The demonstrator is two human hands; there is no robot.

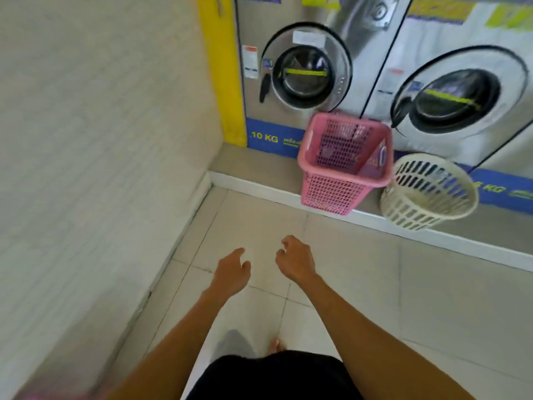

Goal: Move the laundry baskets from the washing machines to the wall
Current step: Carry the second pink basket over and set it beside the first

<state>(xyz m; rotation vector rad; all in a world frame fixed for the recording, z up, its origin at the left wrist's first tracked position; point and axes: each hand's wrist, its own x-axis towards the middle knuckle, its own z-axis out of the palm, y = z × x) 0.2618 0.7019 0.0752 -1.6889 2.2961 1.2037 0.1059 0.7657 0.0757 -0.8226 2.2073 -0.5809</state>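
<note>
A pink square laundry basket [343, 166] stands on the raised plinth in front of the left washing machine [300, 70]. To its right a white round slotted basket [427, 192] stands below the right washing machine [461, 99]. Both baskets look empty. My left hand [230, 269] and my right hand [294, 258] hang over the floor tiles, well short of the baskets. Each hand holds nothing, with fingers loosely curled and apart. The pale tiled wall [95, 140] runs along the left.
A white step edge [259, 189] separates the floor tiles from the plinth under the machines. A yellow strip [222, 67] stands in the corner between wall and left machine. A pink blur shows at the bottom left corner. My foot [277, 345] is on the tiles below.
</note>
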